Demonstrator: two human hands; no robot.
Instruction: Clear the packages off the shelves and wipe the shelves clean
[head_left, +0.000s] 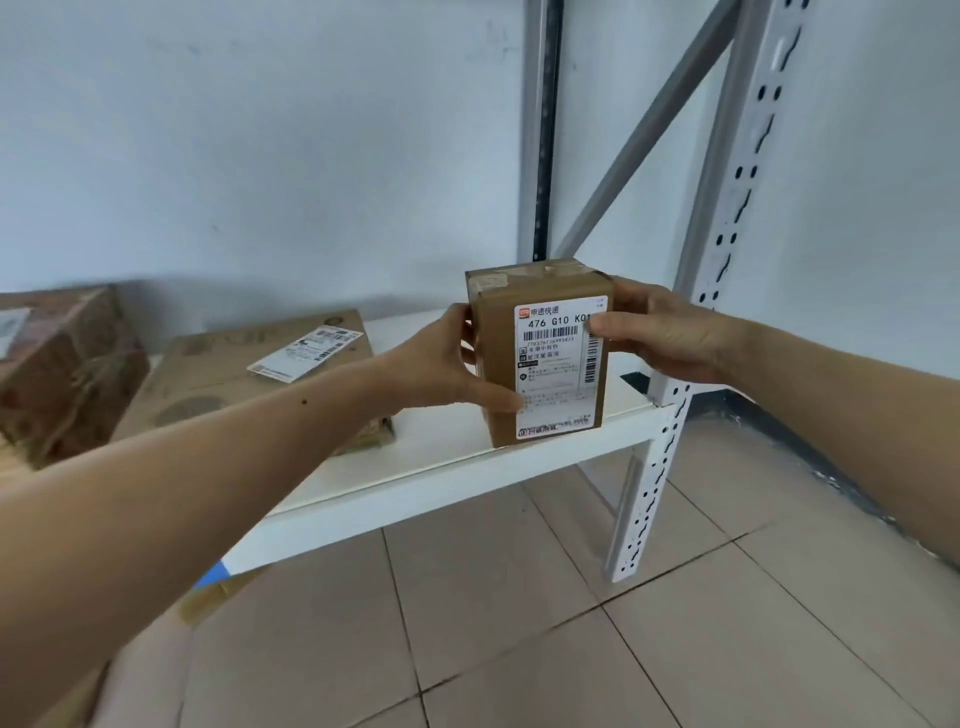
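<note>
Both hands clasp a small upright cardboard parcel (540, 353) standing near the white shelf's (447, 457) front edge: left hand (441, 364) on its left side, right hand (660, 332) on its right, thumbs across the shipping label (561, 369). A flat carton (249, 374) and a taped box (62, 369) lie farther left; a perforated upright (660, 452) stands just right.

- The one camera sits on my head and looks forward and down, along both my forearms.
- It faces the right end of the white shelf (447, 457), with the pale wall (260, 130) behind it and the perforated upright (727, 270) at the right.
- It is close: my left hand (441, 364) and right hand (665, 332) meet near mid-frame on a small box (540, 353).
- The wide lens bends the edges, and the tiled floor (519, 623) fills the bottom.
</note>
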